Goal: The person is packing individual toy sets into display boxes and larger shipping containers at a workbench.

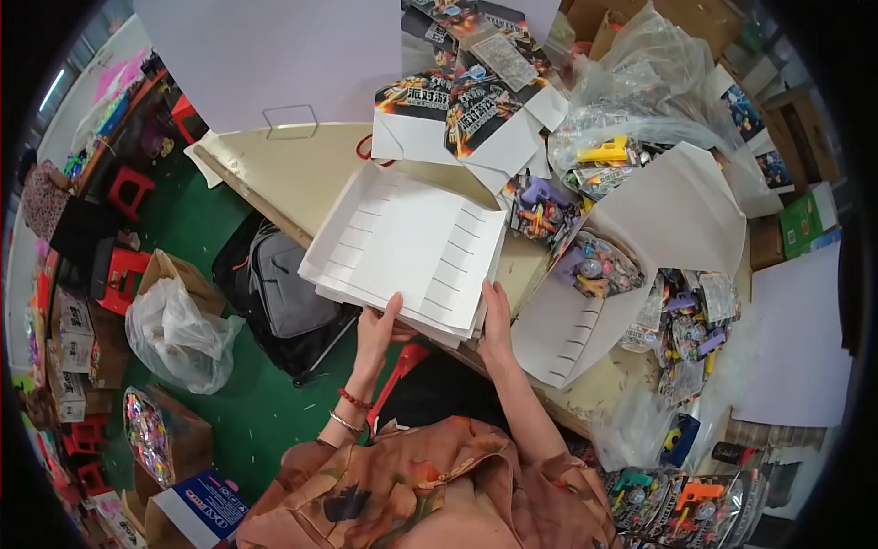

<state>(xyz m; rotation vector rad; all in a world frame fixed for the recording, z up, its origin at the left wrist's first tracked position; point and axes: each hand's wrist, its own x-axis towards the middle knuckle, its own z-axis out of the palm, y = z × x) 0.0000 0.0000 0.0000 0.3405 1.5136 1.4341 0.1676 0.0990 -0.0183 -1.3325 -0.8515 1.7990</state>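
Apparently steadying a stack of white sheets (412,247) over the near edge of a cream table (297,174), a worker grips w/ both hands: L hand (378,328) pinches near edge, thumb on top, fingers curled under; R hand (495,322), nearly closed, holds near right corner. Next move prob. calls for level support. Far printed cards (413,91) carry bold lettering; sheets show dark lines, no legible txt.

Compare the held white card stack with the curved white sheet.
The rectangular white card stack lies nearly flat; the curved white sheet bends. The left hand and right hand hold the stack, not the curved sheet. Colourful bagged toys lie on the curved sheet, none on the stack. Both show dark lines.
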